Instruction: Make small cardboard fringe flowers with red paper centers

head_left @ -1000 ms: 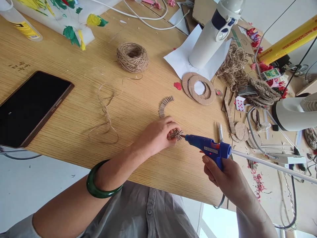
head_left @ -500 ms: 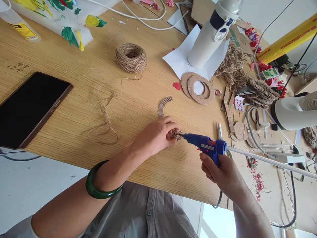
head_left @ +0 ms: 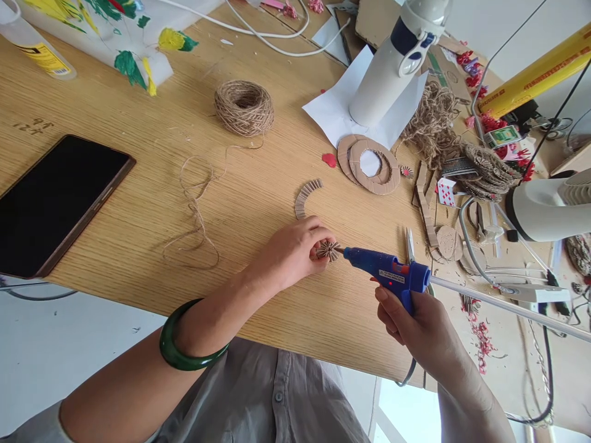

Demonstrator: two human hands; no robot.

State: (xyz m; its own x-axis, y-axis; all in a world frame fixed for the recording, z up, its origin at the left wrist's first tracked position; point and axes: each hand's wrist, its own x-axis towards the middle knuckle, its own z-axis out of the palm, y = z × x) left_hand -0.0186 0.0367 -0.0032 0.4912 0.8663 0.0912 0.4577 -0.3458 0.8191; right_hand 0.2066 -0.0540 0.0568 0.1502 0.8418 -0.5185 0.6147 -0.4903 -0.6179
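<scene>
Between the thumb and fingers of my left hand is a small round rosette of corrugated cardboard, its ridges fanning out from the middle. My right hand is wrapped round the handle of a blue hot glue gun, with a long white glue stick running out of its back. The gun's nozzle points left and reaches the rosette's right side; whether it touches, I cannot tell. Just beyond my left fingers lies a curved strip of corrugated cardboard. Scissors lie behind the gun, partly hidden by it.
A ball of twine trails a loose strand leftward. Cardboard rings lie before a white bottle on paper. A phone rests at the left edge. Cardboard scraps, twine and cables crowd the right side, near a white device.
The glue gun and my right hand have shifted slightly right and tilted a little. My left hand and the rosette have stayed in place.
</scene>
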